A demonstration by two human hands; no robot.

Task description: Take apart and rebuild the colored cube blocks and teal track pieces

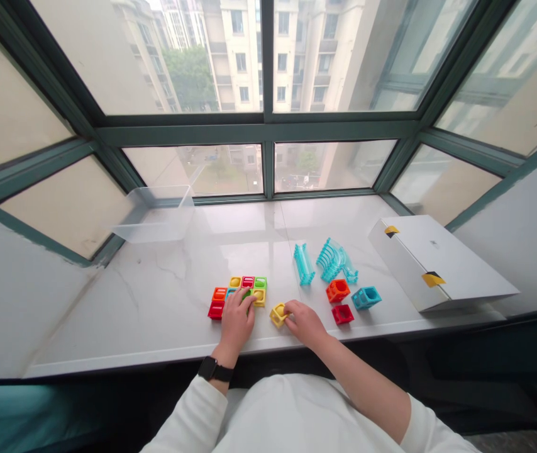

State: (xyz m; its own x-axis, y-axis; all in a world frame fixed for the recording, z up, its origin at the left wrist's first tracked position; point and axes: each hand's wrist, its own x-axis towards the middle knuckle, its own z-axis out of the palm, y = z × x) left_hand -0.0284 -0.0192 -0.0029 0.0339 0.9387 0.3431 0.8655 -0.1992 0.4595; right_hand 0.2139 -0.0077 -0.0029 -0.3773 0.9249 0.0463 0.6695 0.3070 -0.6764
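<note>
Your right grip pinches a yellow plastic cube; your left grip, slightly parted, touches a multicoloured plastic-cube cluster.

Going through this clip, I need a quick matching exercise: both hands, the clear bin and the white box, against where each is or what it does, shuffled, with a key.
Column one
1. Left hand
2. Right hand
3. Clear plastic bin
4. White box

Column two
A. At the right end of the white sill
B. Holding a single yellow block
C. At the back left of the sill, by the window
D. On the group of coloured blocks

Right pairs: 1-D, 2-B, 3-C, 4-A
</note>
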